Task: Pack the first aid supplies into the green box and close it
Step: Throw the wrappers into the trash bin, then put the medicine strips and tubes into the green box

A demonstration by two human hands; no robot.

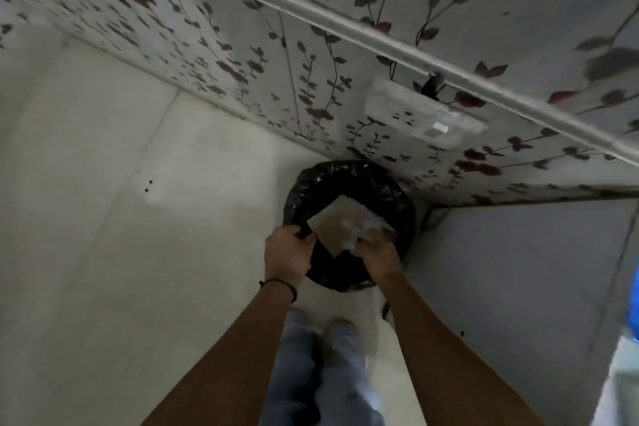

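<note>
Fingers pinching over the bin.
Left hand (pixel 288 249) grips black liner (pixel 397 197) rim; right hand (pixel 378 252) pinches tan packaging (pixel 337 225). Risk: supplies discarded; green box unseen.

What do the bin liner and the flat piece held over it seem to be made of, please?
Bin liner: thin black plastic film, glossy, crinkled with highlights. Flat piece: probably cardboard or stiff paper, matte tan, with straight edges; clear crumpled plastic wrap seems bunched against it near the right hand.
</note>
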